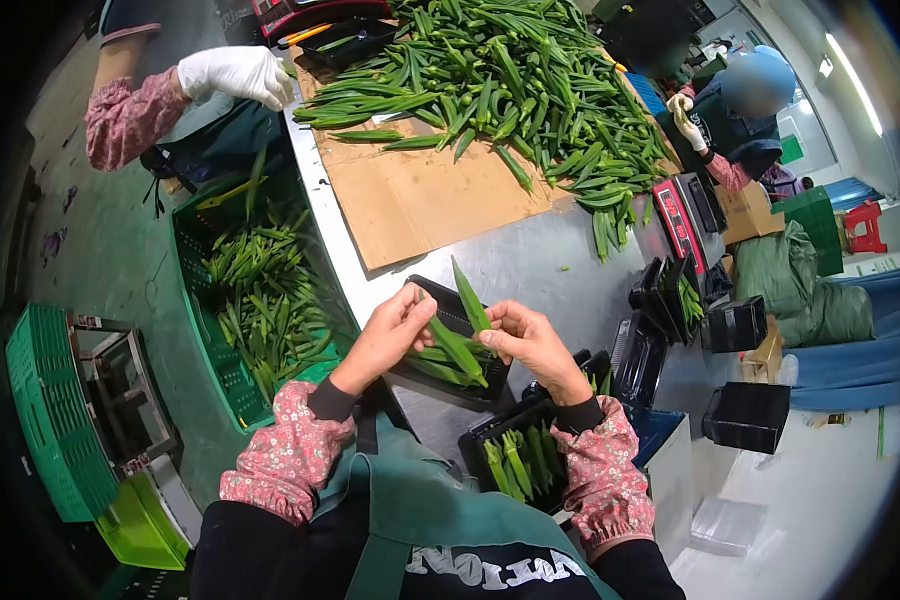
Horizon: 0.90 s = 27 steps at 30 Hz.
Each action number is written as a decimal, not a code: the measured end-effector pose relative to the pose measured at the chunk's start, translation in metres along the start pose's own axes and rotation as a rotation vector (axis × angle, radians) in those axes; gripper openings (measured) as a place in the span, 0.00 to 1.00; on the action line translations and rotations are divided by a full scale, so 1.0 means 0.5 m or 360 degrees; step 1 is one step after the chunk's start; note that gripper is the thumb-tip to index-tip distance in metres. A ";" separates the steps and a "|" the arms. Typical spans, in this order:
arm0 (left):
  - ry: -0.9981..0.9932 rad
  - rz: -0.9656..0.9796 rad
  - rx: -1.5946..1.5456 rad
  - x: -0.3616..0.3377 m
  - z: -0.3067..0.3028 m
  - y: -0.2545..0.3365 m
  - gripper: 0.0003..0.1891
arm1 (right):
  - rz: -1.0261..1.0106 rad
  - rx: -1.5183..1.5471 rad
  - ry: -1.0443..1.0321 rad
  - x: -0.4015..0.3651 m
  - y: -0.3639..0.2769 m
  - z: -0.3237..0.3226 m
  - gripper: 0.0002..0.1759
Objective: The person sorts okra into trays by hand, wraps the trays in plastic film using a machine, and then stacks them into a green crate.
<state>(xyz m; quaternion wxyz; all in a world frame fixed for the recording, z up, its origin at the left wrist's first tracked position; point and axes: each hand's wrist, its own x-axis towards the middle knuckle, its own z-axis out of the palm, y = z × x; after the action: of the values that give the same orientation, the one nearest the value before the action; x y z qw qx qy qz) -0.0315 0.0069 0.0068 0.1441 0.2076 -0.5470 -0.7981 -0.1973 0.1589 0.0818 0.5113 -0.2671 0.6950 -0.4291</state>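
Over a black plastic tray (485, 385), my left hand (395, 330) pinches a green okra pod (455, 348) that points down to the right. In my right hand (532, 342) another okra pod (467, 292) stands nearly upright, its tip away from me. More okra lies in the tray beneath, partly hidden by my left hand. Close to my right forearm sits a second black tray (470, 462) with okra pods (523, 462) laid side by side in it.
A big okra heap (500, 80) covers cardboard (420, 215) on the metal table (540, 255). A green crate (192, 290) of okra stands left. Red scales (685, 220) and black trays (638, 350) are right. A co-worker's gloved hand (235, 77) is upper left; another person (740, 120) works upper right.
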 end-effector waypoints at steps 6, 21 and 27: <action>0.0136 -0.0076 0.0105 -0.064 -0.124 0.065 0.14 | 0.0026 0.0057 -0.0002 -0.002 0.000 -0.004 0.15; 0.0318 0.0076 0.0300 -0.029 -0.023 0.013 0.32 | 0.0068 0.0133 -0.0077 0.018 -0.008 0.029 0.15; 0.0676 -0.0210 -0.0094 -0.044 -0.007 0.095 0.28 | -0.0420 -0.0707 -0.0127 0.014 -0.071 0.049 0.18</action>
<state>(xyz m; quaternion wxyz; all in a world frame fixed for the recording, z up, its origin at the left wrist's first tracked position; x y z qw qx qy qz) -0.0104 -0.0028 0.0542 0.2096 0.4020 -0.4661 -0.7597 -0.1789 0.1278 0.1066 0.4066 -0.4780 0.7106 -0.3181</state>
